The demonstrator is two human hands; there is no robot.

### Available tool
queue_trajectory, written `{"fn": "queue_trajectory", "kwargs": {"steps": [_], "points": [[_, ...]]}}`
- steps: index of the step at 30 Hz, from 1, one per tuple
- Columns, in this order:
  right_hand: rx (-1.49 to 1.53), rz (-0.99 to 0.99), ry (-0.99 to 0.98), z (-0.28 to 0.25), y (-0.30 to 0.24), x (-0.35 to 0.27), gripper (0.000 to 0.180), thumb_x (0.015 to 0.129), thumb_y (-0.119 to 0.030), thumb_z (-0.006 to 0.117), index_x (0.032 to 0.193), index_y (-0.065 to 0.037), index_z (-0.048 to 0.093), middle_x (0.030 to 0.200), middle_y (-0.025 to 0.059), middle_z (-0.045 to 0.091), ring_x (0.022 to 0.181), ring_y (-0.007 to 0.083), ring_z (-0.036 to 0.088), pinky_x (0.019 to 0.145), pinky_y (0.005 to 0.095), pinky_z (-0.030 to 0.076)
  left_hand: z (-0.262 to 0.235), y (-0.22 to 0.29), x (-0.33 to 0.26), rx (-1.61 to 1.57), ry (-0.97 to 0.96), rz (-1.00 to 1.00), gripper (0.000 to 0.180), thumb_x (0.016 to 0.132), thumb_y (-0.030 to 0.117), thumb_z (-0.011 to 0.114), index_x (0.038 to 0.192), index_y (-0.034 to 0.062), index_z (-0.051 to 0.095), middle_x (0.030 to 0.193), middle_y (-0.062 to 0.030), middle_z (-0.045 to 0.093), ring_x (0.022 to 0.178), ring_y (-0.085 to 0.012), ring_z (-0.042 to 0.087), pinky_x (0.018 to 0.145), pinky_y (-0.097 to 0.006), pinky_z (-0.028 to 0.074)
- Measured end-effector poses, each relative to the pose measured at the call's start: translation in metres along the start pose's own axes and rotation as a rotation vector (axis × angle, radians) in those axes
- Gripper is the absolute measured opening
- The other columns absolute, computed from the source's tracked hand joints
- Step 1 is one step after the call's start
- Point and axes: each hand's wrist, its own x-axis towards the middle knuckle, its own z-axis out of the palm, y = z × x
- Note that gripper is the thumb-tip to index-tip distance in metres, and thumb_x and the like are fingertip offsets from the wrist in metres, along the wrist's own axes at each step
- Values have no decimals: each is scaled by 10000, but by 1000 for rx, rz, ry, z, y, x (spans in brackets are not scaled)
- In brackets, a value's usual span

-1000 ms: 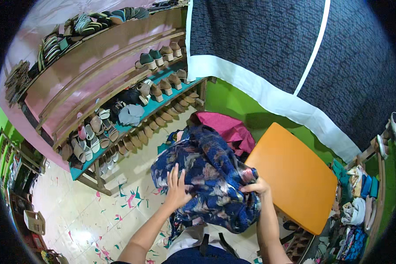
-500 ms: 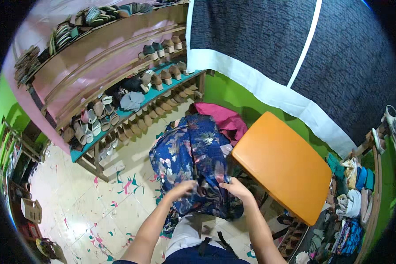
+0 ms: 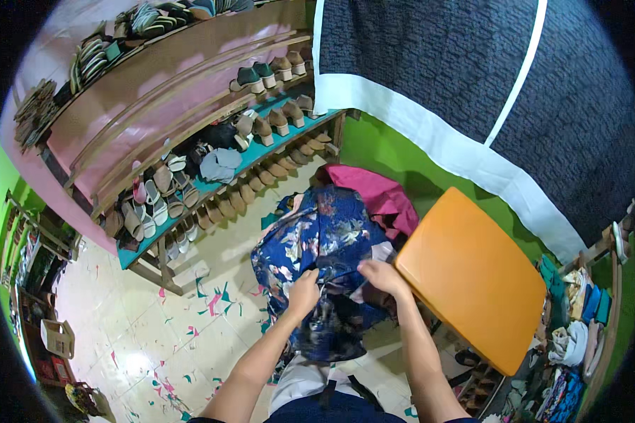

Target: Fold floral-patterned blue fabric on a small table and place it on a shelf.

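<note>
A dark blue floral cloth (image 3: 286, 247) lies in a heap in front of me, its near part hanging toward my legs. My left hand (image 3: 304, 293) is closed on a fold of it near the middle. At the cloth's right side my right hand (image 3: 383, 276) pinches another part, thumb against curled fingers. Between the hands the fabric is drawn up, and its lower part is smeared by motion. Behind the heap rests a bright pink cloth (image 3: 381, 194). Just right of my right hand stands an orange-topped stool or table (image 3: 473, 275).
A long rack (image 3: 212, 187) with a teal shelf holds shoes and wooden shoe forms at the left. Pink and green scraps (image 3: 215, 303) litter the tiled floor. Folded fabrics (image 3: 571, 345) are stacked at the right. A dark curtain (image 3: 430, 63) with a white border hangs behind.
My hands have moved up and away from me with the floral cloth, drawing its near part forward. The view has shifted slightly, so the surroundings sit a little differently.
</note>
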Motion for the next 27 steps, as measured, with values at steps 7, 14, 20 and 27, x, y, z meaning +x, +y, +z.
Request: {"fn": "queue_trajectory", "kwargs": {"steps": [7, 14, 20, 27], "points": [[183, 384, 216, 11, 69, 116, 518, 791, -313, 559, 1159, 35, 451, 1053, 173, 560, 985, 248, 534, 844, 304, 403, -10, -30, 80, 147, -157, -93, 426, 707, 89, 514, 1107, -23, 418, 894, -245, 553, 822, -384, 545, 723, -437, 445], [101, 593, 534, 38, 189, 200, 865, 656, -330, 712, 1293, 27, 249, 1118, 253, 489, 985, 296, 526, 811, 339, 437, 5, -48, 126, 88, -399, -239, 709, 660, 306, 641, 1206, 19, 292, 931, -247, 570, 852, -377, 565, 784, -425, 430], [239, 889, 225, 41, 195, 268, 556, 667, -286, 626, 1104, 38, 512, 1143, 266, 480, 1097, 319, 462, 886, 355, 376, 13, -71, 149, 147, -442, -251, 949, 640, 441, 675, 1321, 27, 161, 981, -217, 577, 887, -342, 572, 817, -441, 391], [21, -449, 279, 85, 31, 299, 258, 657, -61, 538, 900, -56, 626, 676, 132, 471, 607, 266, 476, 564, 358, 401, 2, -89, 154, 189, -335, -314, 1189, 608, 474, 696, 1293, -70, -109, 839, -223, 600, 742, -338, 592, 789, -415, 387]]}}
